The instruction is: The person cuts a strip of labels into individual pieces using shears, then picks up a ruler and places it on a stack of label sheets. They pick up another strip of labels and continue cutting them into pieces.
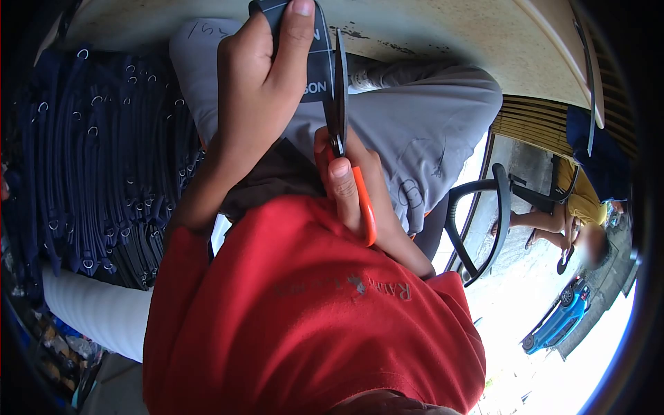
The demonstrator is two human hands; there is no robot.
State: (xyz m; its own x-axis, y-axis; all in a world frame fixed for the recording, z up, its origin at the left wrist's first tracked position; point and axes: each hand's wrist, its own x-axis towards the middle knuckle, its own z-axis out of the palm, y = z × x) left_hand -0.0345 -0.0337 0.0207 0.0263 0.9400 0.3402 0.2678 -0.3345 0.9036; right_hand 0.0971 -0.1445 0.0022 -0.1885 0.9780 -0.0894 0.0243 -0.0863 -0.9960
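Note:
My left hand (pixel 259 86) is raised near the table edge, its thumb pressing a dark woven label strip (pixel 318 66) against the fingers. White lettering and thin cross lines show on the strip, which curves over at the top and hangs down. In my right hand (pixel 356 166) is a pair of scissors (pixel 364 207) with orange handles, gripped with the thumb along one loop. Its dark blades point upward and lie right alongside the strip's lower right edge. A dark brown cloth (pixel 277 169) rests on my lap below both hands.
Many navy straps with metal D-rings (pixel 90 152) hang at the left, above a white roll (pixel 97 311). A pale table (pixel 443 28) borders the top. At right are a black chair armrest (pixel 501 207), a seated person in yellow (pixel 584 197) and a blue car (pixel 557 321).

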